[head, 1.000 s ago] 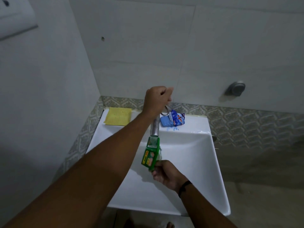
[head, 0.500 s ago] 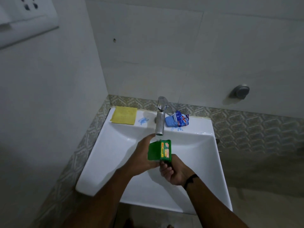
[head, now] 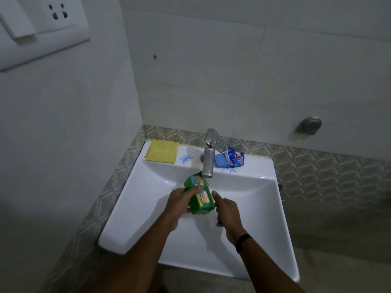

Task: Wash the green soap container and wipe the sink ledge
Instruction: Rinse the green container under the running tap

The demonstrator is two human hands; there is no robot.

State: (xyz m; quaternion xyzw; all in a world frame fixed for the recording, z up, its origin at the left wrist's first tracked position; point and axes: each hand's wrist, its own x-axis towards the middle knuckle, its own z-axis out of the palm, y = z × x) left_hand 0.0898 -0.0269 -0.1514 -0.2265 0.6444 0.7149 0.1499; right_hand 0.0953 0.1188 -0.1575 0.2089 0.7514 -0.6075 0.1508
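Observation:
The green soap container [head: 198, 196], with a yellow and red label, is tilted over the white sink [head: 146, 208], just under the spout of the steel tap [head: 208, 159]. Water runs onto its top end. My left hand [head: 179, 203] grips the container from the left, thumb across its face. My right hand [head: 227, 210] is at its right edge, with the thumb lying along that edge and the fingers curled below. The back ledge [head: 254, 166] carries blue smears [head: 186, 159].
A yellow cloth [head: 161, 153] lies on the ledge's left corner and a blue packet [head: 229, 160] sits right of the tap. Walls close in at left and behind, with a switch plate [head: 42, 28] at upper left and a metal fitting [head: 310, 124] on the back wall.
My left hand came down from the tap handle and took hold of the container. The container turned from upright to tilted under the spout, and my right hand shifted to its right edge.

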